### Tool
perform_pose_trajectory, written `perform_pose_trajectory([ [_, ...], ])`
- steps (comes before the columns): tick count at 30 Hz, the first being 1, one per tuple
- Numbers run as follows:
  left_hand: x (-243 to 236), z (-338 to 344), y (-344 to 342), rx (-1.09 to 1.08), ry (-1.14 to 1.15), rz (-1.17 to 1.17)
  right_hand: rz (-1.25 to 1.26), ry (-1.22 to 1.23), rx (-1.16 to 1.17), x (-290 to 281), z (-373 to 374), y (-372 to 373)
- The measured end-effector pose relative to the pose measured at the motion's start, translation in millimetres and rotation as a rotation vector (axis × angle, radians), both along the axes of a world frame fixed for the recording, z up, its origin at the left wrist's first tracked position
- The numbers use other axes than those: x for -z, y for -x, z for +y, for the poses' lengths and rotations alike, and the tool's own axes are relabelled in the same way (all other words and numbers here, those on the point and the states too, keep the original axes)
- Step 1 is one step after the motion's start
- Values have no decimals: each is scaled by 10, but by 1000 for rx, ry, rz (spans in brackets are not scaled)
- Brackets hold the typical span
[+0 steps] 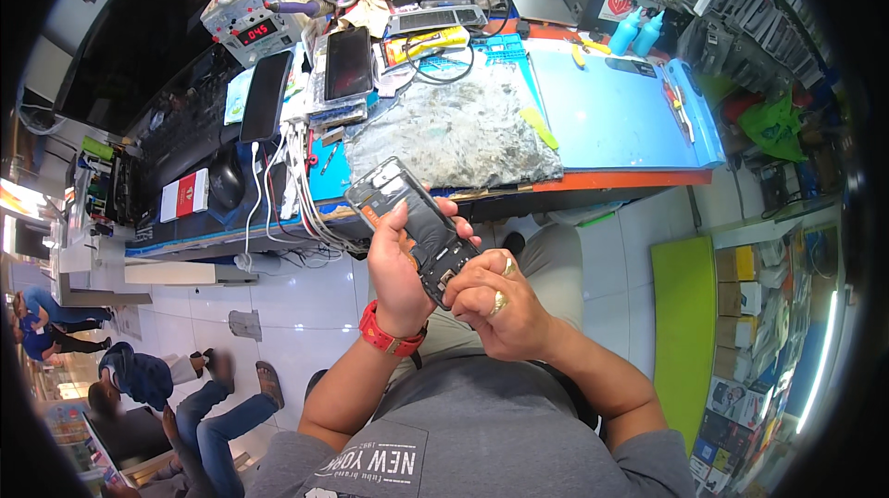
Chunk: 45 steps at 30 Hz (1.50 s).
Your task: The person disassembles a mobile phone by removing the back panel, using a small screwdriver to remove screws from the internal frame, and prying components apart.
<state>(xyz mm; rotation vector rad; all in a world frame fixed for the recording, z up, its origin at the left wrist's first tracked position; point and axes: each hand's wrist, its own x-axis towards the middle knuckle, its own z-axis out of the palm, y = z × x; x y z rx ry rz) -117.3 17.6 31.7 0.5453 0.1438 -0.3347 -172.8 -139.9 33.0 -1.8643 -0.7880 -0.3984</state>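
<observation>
An opened phone (428, 222) with its back cover off is held tilted over my lap, just in front of the bench edge. Its dark battery and inner parts face up. My left hand (396, 276), with a red watch strap at the wrist, is closed around the phone, thumb on the near side and fingertips over the far edge. At the phone's lower end my right hand (505, 308), wearing gold rings, is closed with curled fingers against the corner. Whether a small part sits between those fingertips is hidden.
On the bench lie a worn grey mat (454, 132), a blue mat (611, 118), two more phones (266, 97), pliers and a power supply (255, 31). White cables (296, 174) hang over the front edge. Blue bottles (637, 32) stand at the back. Other people sit at lower left.
</observation>
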Motion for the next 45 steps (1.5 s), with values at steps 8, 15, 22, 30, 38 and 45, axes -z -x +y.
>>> perform_pose_trajectory([
  [8, -18, 191, -156, 170, 81, 164, 106, -337, 78, -64, -185, 232],
  [15, -63, 181, -88, 118, 23, 94, 390, -661, 306, 9, -319, 327],
  [22, 29, 102, -6, 24, 0, 50, 203, 125, 296, -127, -69, 279],
  [30, -13, 84, 48, 23, -58, 6, 150, 157, 251, 2, -102, 204],
  [38, 87, -3, 7, -184, -58, -162, 267, 41, -270, -31, 135, 538],
  [45, 57, 181, -55, -134, 18, -52, 373, -6, -192, -236, -24, 513],
])
